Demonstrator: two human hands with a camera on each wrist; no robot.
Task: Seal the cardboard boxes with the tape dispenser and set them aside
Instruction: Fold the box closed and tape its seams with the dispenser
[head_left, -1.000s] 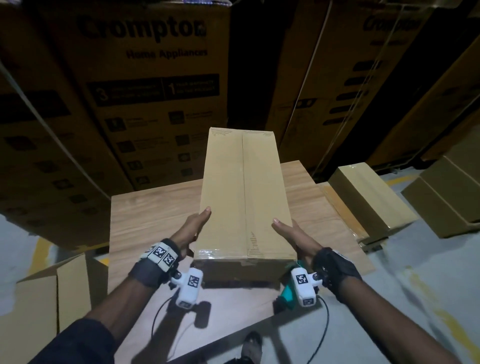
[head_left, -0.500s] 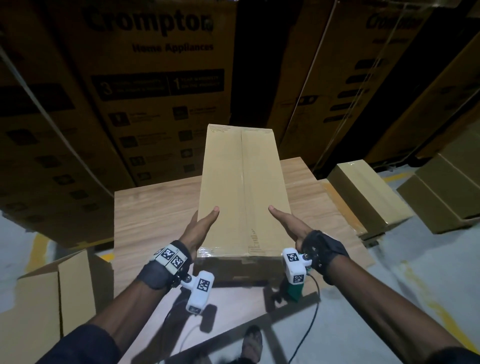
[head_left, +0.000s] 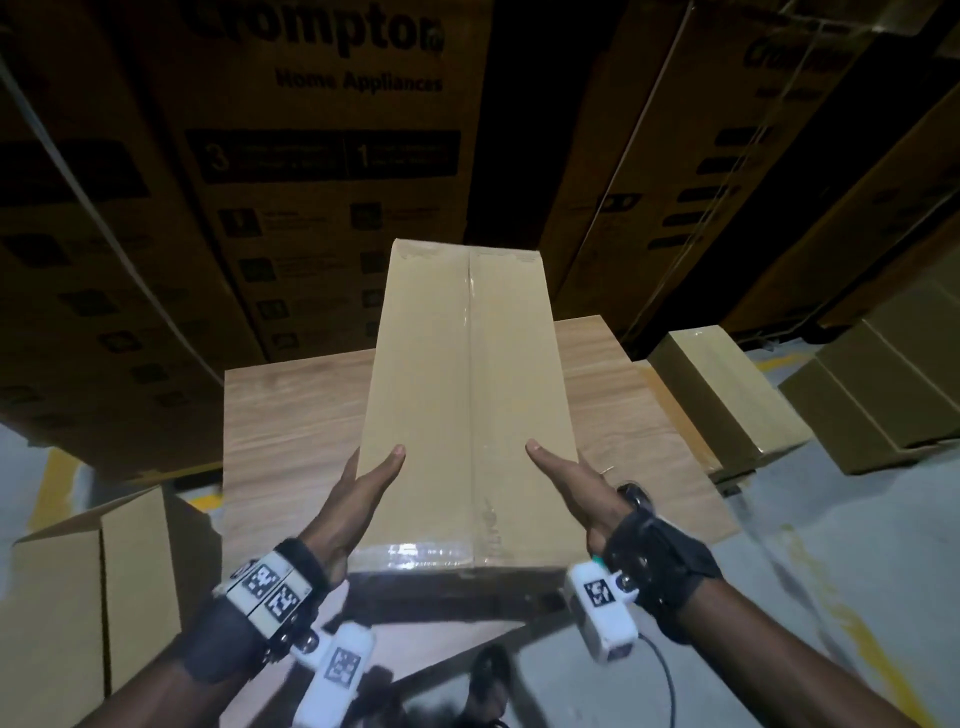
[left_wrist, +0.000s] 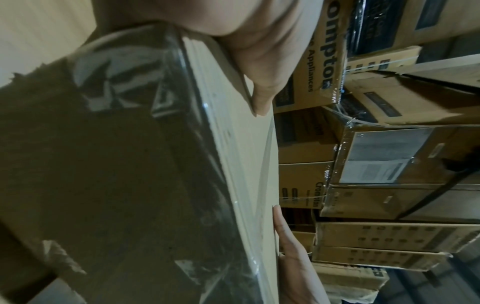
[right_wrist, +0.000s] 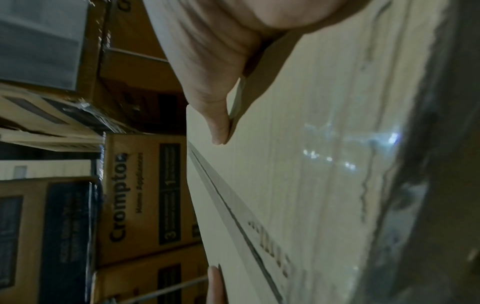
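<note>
The cardboard box (head_left: 467, 405) hides both hands' fingers and the table (head_left: 291, 415) beneath it.
</note>
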